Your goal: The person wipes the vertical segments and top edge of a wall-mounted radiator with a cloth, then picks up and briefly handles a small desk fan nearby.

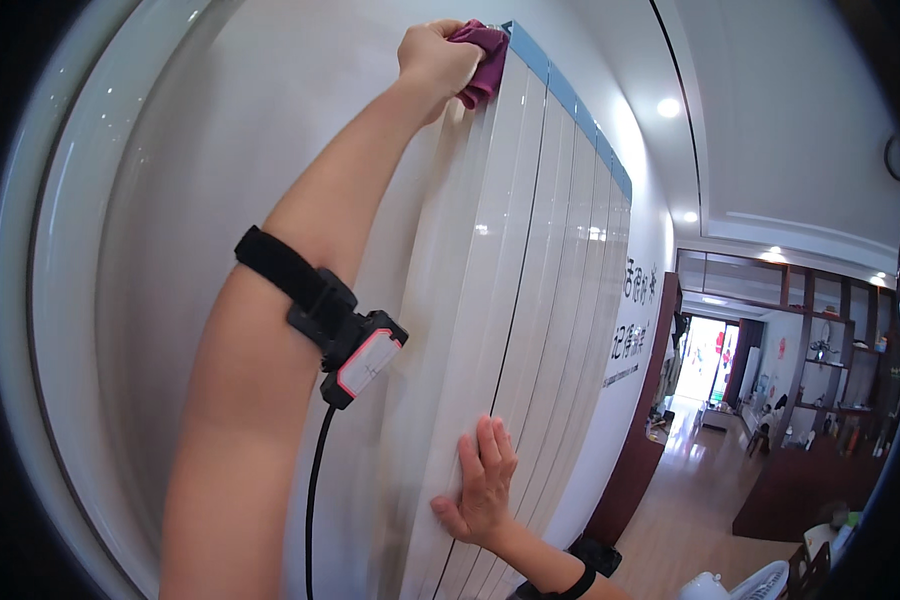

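High at the top centre, my left hand point(439, 64) grips a purple cloth point(487, 67), pressed to the upper left corner of a tall white panel radiator point(510, 225) with a light blue top edge. Lower down, my right hand point(480, 480) lies against the radiator's front with its fingers apart and nothing held. A black strap with a small device point(364, 367) sits on my left forearm, and a black cable hangs from it. Another strap is on my right arm. Part of my left fingers is hidden by the cloth.
A white glossy door frame point(82, 225) curves along the left. Beyond the radiator, the white wall bears writing. To the right are a dark wood shelf unit point(817, 352), a dark red counter point(802, 487), and a white fan point(765, 581) at the bottom edge.
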Tool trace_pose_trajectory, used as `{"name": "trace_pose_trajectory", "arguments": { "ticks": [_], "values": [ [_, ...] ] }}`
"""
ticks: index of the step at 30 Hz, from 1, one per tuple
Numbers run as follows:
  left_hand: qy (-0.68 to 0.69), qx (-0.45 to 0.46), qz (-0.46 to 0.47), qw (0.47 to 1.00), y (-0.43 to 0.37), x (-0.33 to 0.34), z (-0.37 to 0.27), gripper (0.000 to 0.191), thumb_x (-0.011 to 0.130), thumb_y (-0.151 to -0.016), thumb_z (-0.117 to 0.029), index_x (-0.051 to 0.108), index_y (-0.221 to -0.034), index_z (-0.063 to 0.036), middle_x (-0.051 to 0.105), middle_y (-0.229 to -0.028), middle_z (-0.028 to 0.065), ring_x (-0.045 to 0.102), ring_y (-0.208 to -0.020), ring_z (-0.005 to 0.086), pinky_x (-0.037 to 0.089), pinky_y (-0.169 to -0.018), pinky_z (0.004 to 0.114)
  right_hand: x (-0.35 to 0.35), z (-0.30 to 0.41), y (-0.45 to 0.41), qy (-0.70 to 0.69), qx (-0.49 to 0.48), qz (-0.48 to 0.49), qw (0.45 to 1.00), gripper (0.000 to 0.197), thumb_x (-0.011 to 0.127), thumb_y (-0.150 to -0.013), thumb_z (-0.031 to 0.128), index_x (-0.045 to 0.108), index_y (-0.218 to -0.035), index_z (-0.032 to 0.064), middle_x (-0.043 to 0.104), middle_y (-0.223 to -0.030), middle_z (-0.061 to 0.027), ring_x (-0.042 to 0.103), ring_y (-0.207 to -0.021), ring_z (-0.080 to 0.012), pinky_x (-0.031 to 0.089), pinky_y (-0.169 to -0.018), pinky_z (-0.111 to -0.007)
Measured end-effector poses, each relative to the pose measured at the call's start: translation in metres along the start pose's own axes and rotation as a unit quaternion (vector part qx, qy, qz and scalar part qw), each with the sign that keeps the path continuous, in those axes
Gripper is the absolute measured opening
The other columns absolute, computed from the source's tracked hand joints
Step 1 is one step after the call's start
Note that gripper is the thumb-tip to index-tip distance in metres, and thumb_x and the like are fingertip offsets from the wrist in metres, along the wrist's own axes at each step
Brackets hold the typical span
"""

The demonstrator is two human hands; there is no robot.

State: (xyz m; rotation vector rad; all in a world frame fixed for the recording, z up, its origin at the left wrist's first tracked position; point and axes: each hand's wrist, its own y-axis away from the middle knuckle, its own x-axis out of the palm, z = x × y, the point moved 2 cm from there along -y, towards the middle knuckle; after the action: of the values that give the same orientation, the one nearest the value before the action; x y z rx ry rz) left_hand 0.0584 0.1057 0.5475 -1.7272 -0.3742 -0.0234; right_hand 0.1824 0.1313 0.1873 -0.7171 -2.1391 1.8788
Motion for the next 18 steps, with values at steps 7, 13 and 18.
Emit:
{"name": "trace_pose_trajectory", "arguments": {
  "ticks": [7, 13, 18],
  "values": [
    [0.056, -0.090, 0.137, 0.985, 0.013, -0.017, -0.020, 0.017, 0.047, -0.071, 0.000, 0.055, -0.086, 0.0013, 0.057, -0.076, 0.0111, 0.056, -0.060, 0.0150, 0.042, -0.044, 0.027, 0.001, 0.009, 0.000, 0.019, 0.021, -0.018, 0.999, 0.059, 0.039, -0.080, 0.045, 0.038, -0.120, 0.0013, 0.029, -0.128, -0.0201, 0.021, -0.122, -0.0327, 0.016, -0.096, -0.042],
    [0.073, -0.053, 0.039, 0.995, 0.013, -0.002, -0.016, 0.019, 0.048, -0.072, -0.003, 0.053, -0.090, 0.0015, 0.053, -0.067, 0.0065, 0.046, -0.047, 0.0100, 0.039, -0.039, 0.024, 0.002, 0.016, 0.000, 0.016, 0.020, -0.023, 0.999, 0.058, 0.039, -0.080, 0.044, 0.039, -0.119, 0.0016, 0.030, -0.127, -0.0203, 0.021, -0.122, -0.0325, 0.015, -0.097, -0.042],
    [-0.128, 0.078, -0.101, 0.983, 0.012, -0.007, -0.021, 0.015, 0.054, -0.067, -0.006, 0.057, -0.080, -0.0003, 0.055, -0.065, 0.0089, 0.051, -0.051, 0.0153, 0.043, -0.048, 0.026, 0.003, 0.021, 0.000, 0.016, 0.026, -0.025, 0.999, 0.057, 0.040, -0.079, 0.044, 0.041, -0.118, 0.0024, 0.031, -0.127, -0.0201, 0.022, -0.121, -0.0326, 0.015, -0.097, -0.041]
  ]
}}
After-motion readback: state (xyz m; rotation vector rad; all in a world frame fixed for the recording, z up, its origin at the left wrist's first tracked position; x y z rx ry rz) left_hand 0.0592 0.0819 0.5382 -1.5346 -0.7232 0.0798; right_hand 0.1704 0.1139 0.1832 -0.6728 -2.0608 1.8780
